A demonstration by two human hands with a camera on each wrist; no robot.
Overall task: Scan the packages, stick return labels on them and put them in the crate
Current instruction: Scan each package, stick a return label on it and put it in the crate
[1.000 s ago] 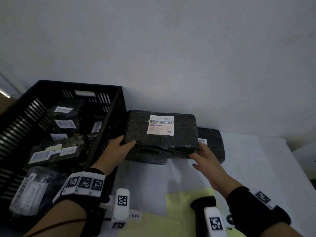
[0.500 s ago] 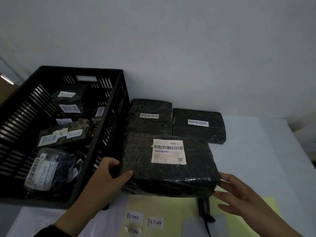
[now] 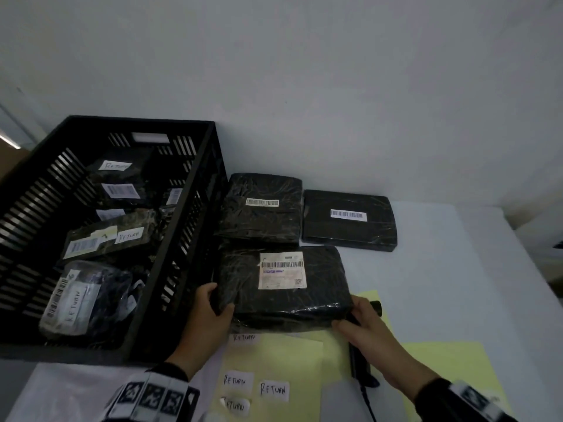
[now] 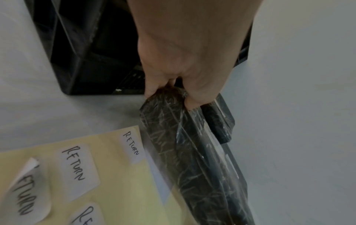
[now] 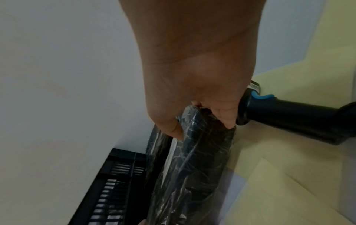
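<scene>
A black wrapped package [image 3: 283, 284] with a white shipping label [image 3: 281, 270] lies in front of me beside the crate. My left hand [image 3: 210, 312] grips its near left corner [image 4: 169, 97], thumb on top. My right hand [image 3: 362, 324] grips its near right corner [image 5: 194, 121]. Just right of that hand lies the black barcode scanner [image 3: 359, 357] [image 5: 289, 120]. The black slatted crate [image 3: 170, 239] at the left holds several labelled packages. RETURN stickers [image 3: 274, 390] [image 4: 77, 167] sit on a yellow sheet near me.
Two more black packages [image 3: 262, 208] [image 3: 348, 219] with barcode strips lie behind the held one, near the white wall. A second yellow sheet [image 3: 451, 363] lies at the right. The table's right edge [image 3: 518, 269] drops off beyond it.
The package has come off the stack at the back and toward me, down near the yellow sheet. My right hand has closed on its near right corner.
</scene>
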